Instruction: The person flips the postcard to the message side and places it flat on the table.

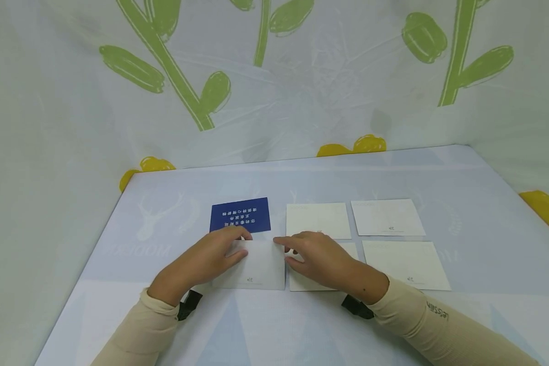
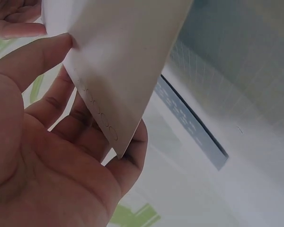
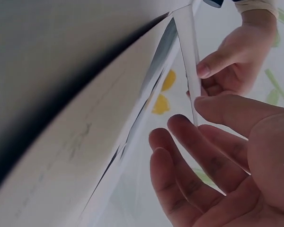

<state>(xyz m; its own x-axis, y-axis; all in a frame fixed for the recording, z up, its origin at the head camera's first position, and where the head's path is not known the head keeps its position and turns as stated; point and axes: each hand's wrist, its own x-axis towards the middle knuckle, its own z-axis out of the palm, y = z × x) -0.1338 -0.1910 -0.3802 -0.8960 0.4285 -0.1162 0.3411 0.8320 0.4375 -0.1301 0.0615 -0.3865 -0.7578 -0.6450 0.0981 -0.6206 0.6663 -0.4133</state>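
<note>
A white postcard (image 1: 261,272) with small print near its lower edge is held up between both hands. My left hand (image 1: 210,256) pinches its left side, thumb on the near face and fingers behind. A row of small circles shows along the edge of this postcard (image 2: 116,71) in the left wrist view. At its upper right corner, my right hand (image 1: 325,262) pinches it between thumb and index finger; the other fingers are loosely bent. Just beyond lies a blue postcard (image 1: 240,211) with white lettering, its lower edge partly hidden by the left hand.
To the right, white postcards lie in two rows: one at the back (image 1: 317,221), another at the back right (image 1: 388,217), and one at the front right (image 1: 406,265). A further white postcard (image 1: 311,282) is partly under the right hand. A patterned cloth covers the table (image 1: 164,229).
</note>
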